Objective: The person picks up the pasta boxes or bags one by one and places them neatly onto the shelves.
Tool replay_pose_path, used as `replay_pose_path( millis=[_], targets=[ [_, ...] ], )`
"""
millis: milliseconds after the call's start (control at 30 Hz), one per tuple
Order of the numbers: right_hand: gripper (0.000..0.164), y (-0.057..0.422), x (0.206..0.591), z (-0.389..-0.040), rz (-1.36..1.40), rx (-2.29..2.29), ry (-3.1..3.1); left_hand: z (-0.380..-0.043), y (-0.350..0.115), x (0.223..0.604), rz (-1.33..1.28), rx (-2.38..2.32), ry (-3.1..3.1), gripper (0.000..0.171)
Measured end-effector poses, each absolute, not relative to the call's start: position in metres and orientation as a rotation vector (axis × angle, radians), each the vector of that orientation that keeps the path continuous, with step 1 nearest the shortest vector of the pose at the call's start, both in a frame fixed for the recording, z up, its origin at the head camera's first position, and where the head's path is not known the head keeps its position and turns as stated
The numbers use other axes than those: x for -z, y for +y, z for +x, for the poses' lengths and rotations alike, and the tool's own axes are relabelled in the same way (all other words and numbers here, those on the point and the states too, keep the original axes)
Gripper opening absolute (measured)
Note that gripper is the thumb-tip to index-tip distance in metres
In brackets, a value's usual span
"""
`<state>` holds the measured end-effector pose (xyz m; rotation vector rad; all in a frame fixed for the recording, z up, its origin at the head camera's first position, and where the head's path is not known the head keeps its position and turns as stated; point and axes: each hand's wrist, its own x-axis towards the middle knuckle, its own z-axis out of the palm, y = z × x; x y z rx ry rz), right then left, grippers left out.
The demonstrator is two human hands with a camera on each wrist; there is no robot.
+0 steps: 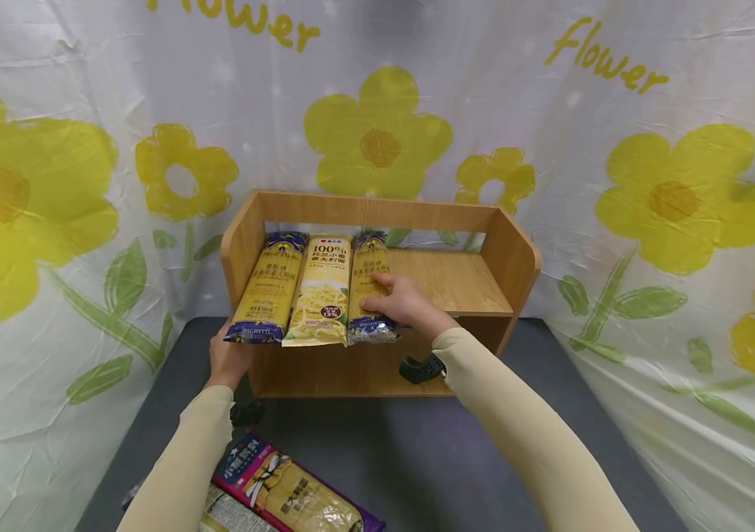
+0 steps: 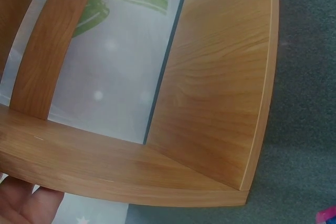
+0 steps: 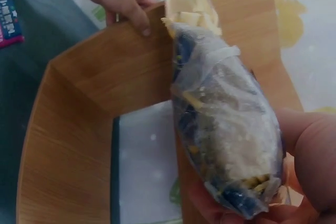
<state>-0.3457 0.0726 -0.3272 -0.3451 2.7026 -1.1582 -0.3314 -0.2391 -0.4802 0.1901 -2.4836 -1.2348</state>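
Note:
A wooden two-tier shelf point(image 1: 452, 279) stands on the dark table. Three pasta packs lie side by side on its upper board: a blue-and-yellow spaghetti bag point(image 1: 266, 288) at the left, a cream noodle pack point(image 1: 320, 292) in the middle, and a second blue-and-yellow spaghetti bag point(image 1: 366, 258) at the right. My right hand point(image 1: 407, 301) grips that right bag, thumb on top; its clear, crinkled end point(image 3: 236, 135) faces the right wrist camera. With my left hand point(image 1: 227, 360) I hold the shelf's left side panel point(image 2: 105, 171), thumb on its front edge, fingers on the outer face.
On the table near my left forearm lies a purple-and-pink pasta bag point(image 1: 304, 491), partly over another pack point(image 1: 231, 510). The shelf's right side panel point(image 1: 517, 258) rises beyond my right hand. A flower-print curtain point(image 1: 271, 148) hangs close behind and at both sides.

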Motion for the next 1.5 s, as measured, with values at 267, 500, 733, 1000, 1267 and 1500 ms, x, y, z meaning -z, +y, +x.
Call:
replay_pose_path(
  millis=[267, 500, 733, 1000, 1267, 1500],
  targets=[
    [0.079, 0.077, 0.330, -0.346, -0.314, 1.207, 2.685, -0.333, -0.242, 0.480, 0.217, 1.232, -2.496, 0.049],
    [0.074, 0.086, 0.330, -0.344, -0.386, 1.185, 2.705, -0.331, -0.241, 0.480, 0.173, 1.171, -2.512, 0.050],
    [0.066, 0.119, 0.315, -0.332, -0.354, 1.245, 2.665, -0.330, -0.242, 0.479, 0.150, 1.168, -2.492, 0.051],
    [0.060, 0.181, 0.332, -0.304, -0.345, 1.318, 2.590, -0.338, -0.243, 0.468, 0.152, 1.180, -2.486, 0.046],
    [0.054, 0.207, 0.393, -0.279, -0.415, 1.341, 2.464, -0.344, -0.243, 0.462, 0.193, 1.223, -2.492, 0.049],
    [0.055, 0.190, 0.470, -0.260, -0.411, 1.398, 2.340, -0.340, -0.240, 0.463, 0.212, 1.290, -2.508, 0.054]
  ],
)
